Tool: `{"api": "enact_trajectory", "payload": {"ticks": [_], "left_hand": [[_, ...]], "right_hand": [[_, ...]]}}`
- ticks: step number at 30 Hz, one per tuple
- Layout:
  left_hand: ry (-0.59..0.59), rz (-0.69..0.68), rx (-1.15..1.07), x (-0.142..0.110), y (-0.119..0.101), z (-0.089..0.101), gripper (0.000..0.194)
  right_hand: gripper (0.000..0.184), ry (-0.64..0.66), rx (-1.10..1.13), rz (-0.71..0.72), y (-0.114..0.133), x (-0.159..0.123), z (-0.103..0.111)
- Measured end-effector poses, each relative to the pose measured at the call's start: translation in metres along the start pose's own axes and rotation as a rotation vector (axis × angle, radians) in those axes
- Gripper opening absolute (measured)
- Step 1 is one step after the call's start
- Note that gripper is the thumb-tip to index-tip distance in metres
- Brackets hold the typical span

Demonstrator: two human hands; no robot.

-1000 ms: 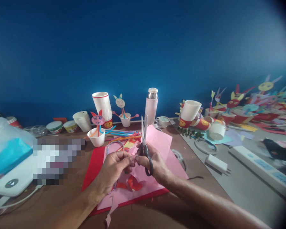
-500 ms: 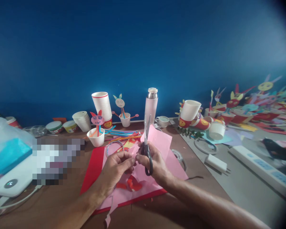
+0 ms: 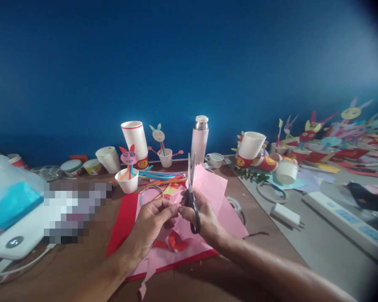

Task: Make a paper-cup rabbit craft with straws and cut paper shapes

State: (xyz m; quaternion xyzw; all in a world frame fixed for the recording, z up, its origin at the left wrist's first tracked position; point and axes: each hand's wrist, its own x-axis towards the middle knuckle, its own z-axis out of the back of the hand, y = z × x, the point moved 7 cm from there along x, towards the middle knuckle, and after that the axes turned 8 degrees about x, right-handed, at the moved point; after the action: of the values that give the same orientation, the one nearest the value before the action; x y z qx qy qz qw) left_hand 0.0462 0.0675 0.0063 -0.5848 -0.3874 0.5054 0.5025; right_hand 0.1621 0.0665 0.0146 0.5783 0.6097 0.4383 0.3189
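My right hand (image 3: 206,218) holds black-handled scissors (image 3: 194,209), fingers in the loops. The blades point up and stand slightly apart. Close beside it on the left, my left hand (image 3: 153,216) pinches a piece of pink paper (image 3: 177,196); its fingertips nearly meet those of the right hand. The shape of that piece is mostly hidden by the fingers. Beneath both hands lie larger pink sheets (image 3: 212,182) on a red sheet (image 3: 124,218), with red paper scraps (image 3: 177,242) on top. A thin pink offcut (image 3: 144,287) hangs toward the near edge.
Behind the hands stand a paper cup with a pink cat-like figure (image 3: 127,180), stacked paper cups (image 3: 134,138) and a pink thermos (image 3: 200,142). A white power bank (image 3: 15,239) lies left. At right are a charger (image 3: 286,215), a power strip (image 3: 346,222) and several cup figures.
The scissors have tilted slightly left, and their blades are a little further apart. My right hand has shifted slightly left; my left hand has hardly moved.
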Motion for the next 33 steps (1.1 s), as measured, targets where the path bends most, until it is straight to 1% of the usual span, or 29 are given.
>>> {"api": "enact_trajectory", "payload": {"ticks": [4,8,13,17,21,26,30,33], "left_hand": [[0.028,-0.034,-0.023,-0.001,0.002,-0.002,0.018],[-0.02,-0.033,-0.035,-0.003,0.003,-0.002,0.021],[-0.059,0.017,-0.101,-0.005,0.007,-0.002,0.021],[-0.075,-0.009,-0.108,-0.004,0.008,0.0,0.017],[-0.104,-0.026,-0.099,-0.003,0.003,0.006,0.014],[-0.139,-0.057,-0.101,-0.002,-0.014,0.017,0.011],[-0.181,-0.078,-0.132,0.0,-0.02,0.029,0.011],[-0.184,-0.111,-0.141,0.002,-0.021,0.034,0.01]], "right_hand": [[0.032,0.006,0.024,0.005,-0.004,-0.001,0.001],[0.032,-0.012,0.023,0.009,-0.006,-0.002,0.002],[0.032,-0.055,0.022,0.034,-0.003,-0.003,0.001],[0.032,-0.037,0.024,0.034,-0.005,-0.002,-0.001],[0.032,0.024,0.025,-0.016,-0.008,0.0,-0.001],[0.026,0.161,-0.089,-0.132,-0.01,-0.002,-0.005],[0.032,0.277,-0.127,-0.188,-0.014,-0.005,-0.012],[0.034,0.321,-0.152,-0.222,-0.021,-0.007,-0.013]]}}
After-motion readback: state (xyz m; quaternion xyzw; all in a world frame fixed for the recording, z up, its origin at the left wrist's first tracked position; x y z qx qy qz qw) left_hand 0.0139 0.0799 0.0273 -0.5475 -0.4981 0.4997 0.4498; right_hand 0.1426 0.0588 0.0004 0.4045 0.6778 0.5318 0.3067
